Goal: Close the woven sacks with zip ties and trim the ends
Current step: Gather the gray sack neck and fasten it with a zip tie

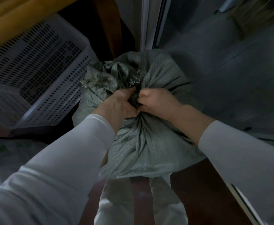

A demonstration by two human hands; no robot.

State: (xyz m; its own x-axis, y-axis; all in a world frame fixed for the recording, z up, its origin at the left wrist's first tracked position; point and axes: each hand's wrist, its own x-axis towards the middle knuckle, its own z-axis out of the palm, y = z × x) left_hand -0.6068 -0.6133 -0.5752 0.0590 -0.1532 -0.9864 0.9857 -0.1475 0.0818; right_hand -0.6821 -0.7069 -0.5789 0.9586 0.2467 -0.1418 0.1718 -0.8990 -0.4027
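A full grey-green woven sack [142,146] stands on the floor right in front of me. Its mouth is bunched into a neck, and the frayed loose top [110,77] fans out beyond that neck. My left hand [118,104] grips the gathered neck from the left. My right hand [155,103] is closed on the same neck from the right, fingertips close to those of the left hand. Whatever lies between the fingers is hidden, and no zip tie or cutter shows.
A white perforated plastic basket [35,67] sits on its side at the left, close to the sack. A sliding door frame [150,23] rises behind the sack. Another pale sack [4,153] lies at the lower left. My legs [141,205] stand just below the sack.
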